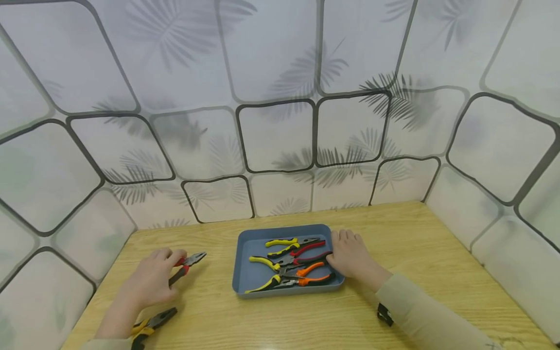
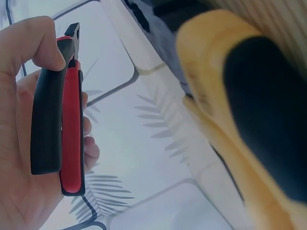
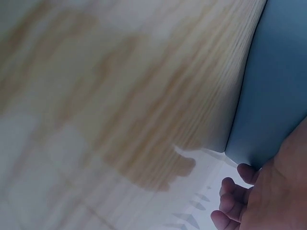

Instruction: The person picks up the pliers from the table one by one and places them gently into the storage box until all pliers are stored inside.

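Observation:
My left hand [image 1: 150,277] holds combination pliers [image 1: 186,267] with red and black handles, raised over the left of the table, jaws toward the right. In the left wrist view, the thumb lies on the black side of the pliers' handle [image 2: 71,129], with fingers behind. Close below that hand, yellow and black pliers [image 1: 148,330] lie on the table, partly hidden by the wrist. My right hand [image 1: 352,255] grips the right rim of a blue-grey tray [image 1: 288,293]. Several pliers lie in the tray, among them yellow-black [image 1: 263,263], red-black [image 1: 308,249] and orange-black [image 1: 316,280] ones.
The tray stands mid-table on a light wooden table [image 1: 210,311]. Patterned wall covering [image 1: 280,136] closes off the back and both sides. Below the right forearm shows a small black object [image 1: 385,315], partly covered by the sleeve.

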A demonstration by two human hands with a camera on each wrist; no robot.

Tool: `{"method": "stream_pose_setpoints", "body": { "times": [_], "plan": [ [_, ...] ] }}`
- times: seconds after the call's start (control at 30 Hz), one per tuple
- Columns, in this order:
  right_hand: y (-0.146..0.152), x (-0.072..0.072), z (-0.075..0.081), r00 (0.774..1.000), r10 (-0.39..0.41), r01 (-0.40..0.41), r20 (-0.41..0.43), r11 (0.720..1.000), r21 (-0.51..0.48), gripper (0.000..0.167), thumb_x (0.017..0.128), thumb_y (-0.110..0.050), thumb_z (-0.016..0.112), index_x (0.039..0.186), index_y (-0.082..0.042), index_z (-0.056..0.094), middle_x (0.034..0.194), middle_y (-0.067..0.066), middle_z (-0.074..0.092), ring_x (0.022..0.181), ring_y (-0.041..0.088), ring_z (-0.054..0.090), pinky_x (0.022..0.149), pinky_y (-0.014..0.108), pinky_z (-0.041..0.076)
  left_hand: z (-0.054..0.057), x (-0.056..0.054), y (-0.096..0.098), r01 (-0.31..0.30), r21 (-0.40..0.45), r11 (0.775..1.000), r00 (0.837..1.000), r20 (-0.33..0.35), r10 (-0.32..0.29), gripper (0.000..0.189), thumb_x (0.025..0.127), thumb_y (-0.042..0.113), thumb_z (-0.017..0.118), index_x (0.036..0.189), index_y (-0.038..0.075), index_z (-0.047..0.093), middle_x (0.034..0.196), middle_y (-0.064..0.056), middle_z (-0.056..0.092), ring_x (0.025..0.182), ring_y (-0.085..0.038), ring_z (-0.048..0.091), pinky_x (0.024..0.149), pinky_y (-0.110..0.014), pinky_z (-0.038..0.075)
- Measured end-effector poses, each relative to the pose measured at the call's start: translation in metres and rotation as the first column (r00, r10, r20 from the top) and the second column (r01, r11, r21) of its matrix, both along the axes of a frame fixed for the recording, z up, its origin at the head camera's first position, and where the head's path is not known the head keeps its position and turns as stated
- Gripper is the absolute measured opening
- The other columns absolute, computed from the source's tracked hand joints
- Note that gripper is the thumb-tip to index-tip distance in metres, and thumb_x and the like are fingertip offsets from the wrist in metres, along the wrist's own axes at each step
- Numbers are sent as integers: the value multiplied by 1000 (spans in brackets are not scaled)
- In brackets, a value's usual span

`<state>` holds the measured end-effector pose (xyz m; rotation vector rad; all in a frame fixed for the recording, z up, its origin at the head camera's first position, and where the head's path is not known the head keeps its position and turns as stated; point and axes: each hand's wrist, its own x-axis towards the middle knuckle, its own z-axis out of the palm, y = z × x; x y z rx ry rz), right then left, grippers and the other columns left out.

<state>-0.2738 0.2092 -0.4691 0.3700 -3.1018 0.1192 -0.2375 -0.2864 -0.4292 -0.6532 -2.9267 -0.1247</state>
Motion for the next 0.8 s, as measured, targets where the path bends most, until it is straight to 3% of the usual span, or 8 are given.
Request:
{"method": "stream_pose_setpoints", "body": {
  "times": [0.27, 0.8],
  "plan": [
    [0, 0, 0, 1000, 5, -5, -5, 1000, 11, 46, 99, -30, 62, 127, 5, 51, 112, 25, 57, 111, 44, 56, 94, 57, 46, 3, 0, 8, -2, -12, 1000, 1000, -19, 2, 74, 60, 15, 81, 132, 15, 64, 104, -4, 60, 94, -28, 60, 80, -59, 52],
    [0, 0, 1, 1000, 3, -3, -2, 1000, 12, 46, 99, -31, 65, 126, 4, 52, 112, 24, 58, 110, 43, 56, 94, 57, 46, 10, 1, 24, 28, -52, 998, 998, -57, -31, 72, 62, 11, 81, 131, 17, 63, 104, -3, 59, 96, -27, 60, 82, -58, 51]
  ]
}}
